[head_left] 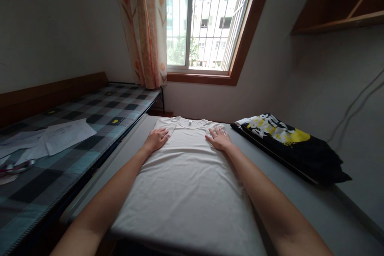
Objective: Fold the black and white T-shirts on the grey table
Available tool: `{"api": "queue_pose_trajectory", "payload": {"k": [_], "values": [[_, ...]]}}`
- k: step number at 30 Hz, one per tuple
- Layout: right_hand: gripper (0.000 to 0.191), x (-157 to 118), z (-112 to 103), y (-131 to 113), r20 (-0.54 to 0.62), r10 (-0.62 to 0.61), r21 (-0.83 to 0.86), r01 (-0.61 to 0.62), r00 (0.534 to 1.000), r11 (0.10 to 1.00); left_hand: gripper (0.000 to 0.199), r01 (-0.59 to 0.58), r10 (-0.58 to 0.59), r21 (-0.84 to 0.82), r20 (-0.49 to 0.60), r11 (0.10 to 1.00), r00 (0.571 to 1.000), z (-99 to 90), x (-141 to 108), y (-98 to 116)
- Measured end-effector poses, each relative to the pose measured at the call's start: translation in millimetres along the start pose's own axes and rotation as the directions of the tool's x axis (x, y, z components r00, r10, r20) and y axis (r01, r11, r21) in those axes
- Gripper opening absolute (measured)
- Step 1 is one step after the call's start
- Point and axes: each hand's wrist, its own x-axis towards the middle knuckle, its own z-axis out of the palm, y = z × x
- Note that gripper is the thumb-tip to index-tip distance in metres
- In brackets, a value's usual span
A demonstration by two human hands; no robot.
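Note:
A white T-shirt [189, 180] lies spread on the table, its collar toward the window and its lower part reaching the near edge. Small creases run across its chest and middle. My left hand [157, 139] rests flat on the left sleeve area, fingers stretched out. On the opposite side, my right hand [219, 139] lies flat with spread fingers over the right sleeve area. Both sleeves appear folded inward over the body of the shirt. Neither hand grips the cloth.
Folded dark clothes [300, 148] with a yellow and white print lie on the grey table [279, 192] at the right. A checked bed [87, 144] on the left holds paper sheets [64, 136]. Beyond the table are a curtain [147, 28] and a barred window [210, 24]; a shelf [342, 23] hangs upper right.

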Motion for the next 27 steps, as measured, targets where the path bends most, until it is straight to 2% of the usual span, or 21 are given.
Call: {"api": "queue_pose_trajectory", "payload": {"k": [4, 6, 7, 8, 10, 12, 13, 17, 20, 23, 27], "values": [[0.067, -10, 2, -1, -0.1, -0.003, -0.003, 0.002, 0.995, 1.0, 0.04, 0.039, -0.04, 0.026, 0.035, 0.999, 0.999, -2.8, 1, 6], [0.063, -20, 0, -2, -0.172, 0.003, 0.009, -0.001, 0.985, 1.0, 0.039, 0.118, -0.118, 0.054, -0.001, 0.992, 0.993, -5.7, 1, 9], [0.061, -26, 0, -3, -0.202, 0.003, 0.017, 0.0, 0.979, 1.0, 0.038, 0.195, -0.192, 0.075, -0.044, 0.978, 0.98, -7.8, 0, 9], [0.058, -32, 1, -3, -0.23, -0.002, 0.026, 0.008, 0.973, 1.0, 0.038, 0.288, -0.279, 0.098, -0.094, 0.953, 0.956, -10.3, 0, 8], [0.054, -43, 5, -3, -0.294, -0.027, 0.045, 0.042, 0.956, 0.998, 0.038, 0.47, -0.45, 0.129, -0.158, 0.873, 0.879, -16.5, -1, 3], [0.05, -52, 12, -3, -0.356, -0.054, 0.063, 0.082, 0.933, 0.995, 0.04, 0.583, -0.567, 0.133, -0.14, 0.802, 0.812, -23.3, -2, -5], [0.048, -55, 16, -2, -0.38, -0.06, 0.073, 0.095, 0.923, 0.993, 0.042, 0.61, -0.6, 0.126, -0.111, 0.782, 0.792, -26.4, -3, -9], [0.043, -58, 26, 0, -0.431, -0.055, 0.106, 0.112, 0.9, 0.988, 0.044, 0.648, -0.65, 0.083, -0.006, 0.757, 0.76, -34.0, -1, -16], [0.041, -58, 27, 0, -0.435, -0.062, 0.116, 0.124, 0.898, 0.985, 0.035, 0.655, -0.656, 0.039, 0.055, 0.754, 0.752, -35.0, 6, -14], [0.042, -59, 25, 0, -0.429, -0.045, 0.138, 0.115, 0.902, 0.984, 0.026, 0.678, -0.67, -0.176, 0.112, 0.714, 0.734, -35.9, 16, -14], [0.043, -60, 24, -1, -0.42, -0.047, 0.142, 0.117, 0.906, 0.983, 0.046, 0.705, -0.705, -0.394, 0.175, 0.59, 0.687, -40.9, 28, -15]]}}
